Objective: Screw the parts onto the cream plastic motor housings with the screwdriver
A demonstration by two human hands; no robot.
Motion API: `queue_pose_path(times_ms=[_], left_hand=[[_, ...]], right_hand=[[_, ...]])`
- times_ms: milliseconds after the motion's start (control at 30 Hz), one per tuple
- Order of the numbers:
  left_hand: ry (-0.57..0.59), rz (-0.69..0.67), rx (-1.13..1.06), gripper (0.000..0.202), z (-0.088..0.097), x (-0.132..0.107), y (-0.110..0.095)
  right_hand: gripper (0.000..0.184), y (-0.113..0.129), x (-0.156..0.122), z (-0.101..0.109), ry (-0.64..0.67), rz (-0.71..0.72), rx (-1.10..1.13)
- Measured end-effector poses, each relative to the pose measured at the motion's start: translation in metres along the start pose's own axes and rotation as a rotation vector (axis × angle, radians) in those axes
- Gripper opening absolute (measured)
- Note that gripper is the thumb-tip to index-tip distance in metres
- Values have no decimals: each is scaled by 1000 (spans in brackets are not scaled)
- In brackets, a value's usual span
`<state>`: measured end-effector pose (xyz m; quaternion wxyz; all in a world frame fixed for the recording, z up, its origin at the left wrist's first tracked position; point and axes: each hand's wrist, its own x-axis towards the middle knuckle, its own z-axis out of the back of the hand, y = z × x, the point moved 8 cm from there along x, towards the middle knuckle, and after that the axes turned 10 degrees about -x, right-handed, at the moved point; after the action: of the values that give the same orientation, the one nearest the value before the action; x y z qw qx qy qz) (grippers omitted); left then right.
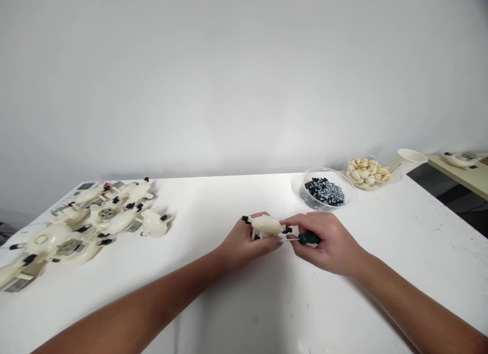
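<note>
Well to the left of the cream plastic body (266, 223), a cluster of similar cream parts (59, 234) lay on the white table (236, 313), with one loose part (154, 223) nearer to it. The left hand (246, 247) was closed around the body from its left side, thumb along the near edge, holding it just off the tabletop, as far as one could judge. Just right of the body, the green-handled screwdriver (309, 237) pointed toward it, gripped by the right hand (330, 242), whose forefinger reached to the body's right end; whether the tip sat in a screw could not be told. The step in hand looked like screw work, and the next move seemed to call for a steady left grip and a shaft lined up with the screw. Beyond the body and to its right stood a clear dish (324, 206) of screws (334, 193) and small black pieces (316, 188).
</note>
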<state>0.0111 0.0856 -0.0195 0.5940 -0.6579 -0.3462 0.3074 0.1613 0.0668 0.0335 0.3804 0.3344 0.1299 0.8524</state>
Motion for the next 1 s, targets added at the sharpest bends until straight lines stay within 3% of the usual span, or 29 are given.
queue_pose_path(times_ms=[333, 1000], left_hand=[[-26, 9, 68, 26, -3, 0, -2], [62, -3, 96, 23, -7, 2, -9]], right_hand=[[33, 4, -1, 1, -62, 99, -253], [28, 9, -2, -3, -90, 163, -179]])
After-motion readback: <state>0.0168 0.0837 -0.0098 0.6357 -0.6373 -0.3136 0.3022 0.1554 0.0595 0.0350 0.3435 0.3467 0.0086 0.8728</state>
